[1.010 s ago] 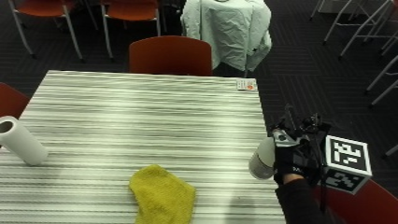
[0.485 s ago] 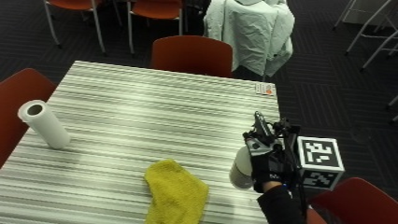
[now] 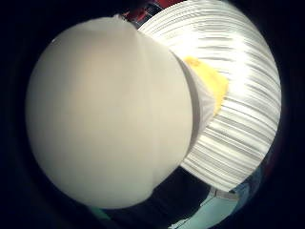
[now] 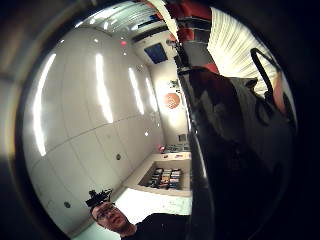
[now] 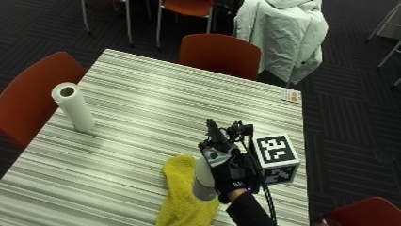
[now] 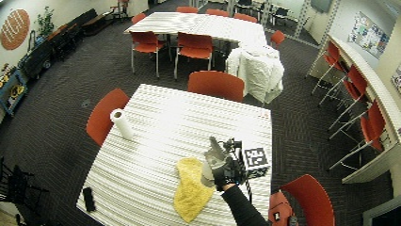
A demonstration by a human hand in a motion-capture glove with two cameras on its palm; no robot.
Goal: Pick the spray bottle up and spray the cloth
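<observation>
My gloved right hand [image 5: 228, 174] grips a spray bottle [image 5: 204, 181] with a pale body and a black spray head [image 5: 216, 135]. The bottle stands upright at the right edge of a crumpled yellow cloth [image 5: 183, 200] near the front of the striped table [image 5: 156, 108]. I cannot tell whether its base touches the table. In the wide view the hand [image 6: 224, 178] holds the bottle [image 6: 208, 169] beside the cloth [image 6: 190, 189]. The bottle's pale body [image 3: 109, 114] fills the little finger side view, with the cloth [image 3: 213, 82] behind it on the table [image 3: 243, 105].
A paper towel roll [image 5: 74, 107] stands upright near the table's left edge. A small card [image 5: 290, 96] lies at the far right corner. Red chairs [image 5: 219, 54] ring the table; a pale jacket [image 5: 282, 33] hangs behind. A small black object [image 6: 89, 198] lies at the front left corner.
The outside camera has shifted. My hand has carried the bottle left toward the cloth: a gap of table lay between them before, and now the bottle is at the cloth's edge.
</observation>
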